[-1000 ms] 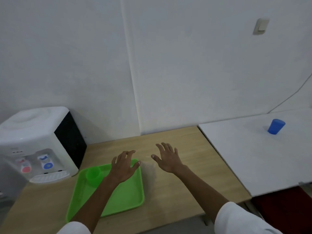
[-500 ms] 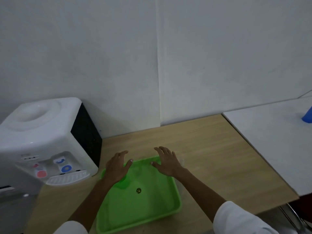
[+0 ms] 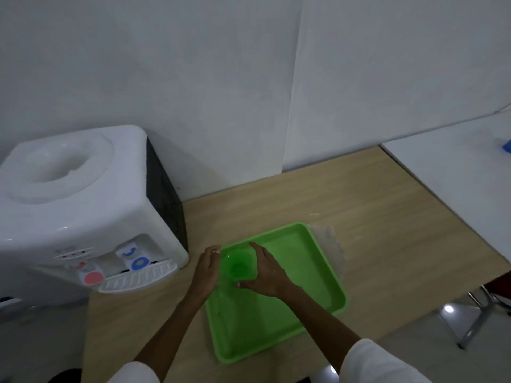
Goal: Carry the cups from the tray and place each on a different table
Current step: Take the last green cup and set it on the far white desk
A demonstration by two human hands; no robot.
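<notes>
No writing can be read anywhere; the white plastic water dispenser (image 3: 83, 205) with black side panels carries only a red round tap (image 3: 91, 278) and a blue round tap (image 3: 140, 262) over a white drip grille, and the small marks above them are too blurred to make out.

Both forearms reach forward from white sleeves. The left hand (image 3: 207, 268) stands edge-on just left of a translucent green plastic cup (image 3: 239, 268), palm turned toward it, fingers together and pointing away from the body. The right hand (image 3: 269, 272) curves around the cup's right side, thumb tucked under at the near edge. The grip of each hand is loosely cupped and not closed; whether either palm actually touches the cup I cannot tell.

The cup stands upright in the far left corner of a bright green rectangular plastic tray (image 3: 304, 294), which lies on a light wood-grain tabletop (image 3: 359, 205). A clear crumpled plastic sheet (image 3: 329, 241) shows at the tray's far right edge. To the right adjoins a white tabletop (image 3: 456, 167) with a blue cup (image 3: 507, 146) cut off by the frame edge. Plain white walls meet in a corner behind; metal chair legs (image 3: 475, 319) stand on a grey floor at lower right.
</notes>
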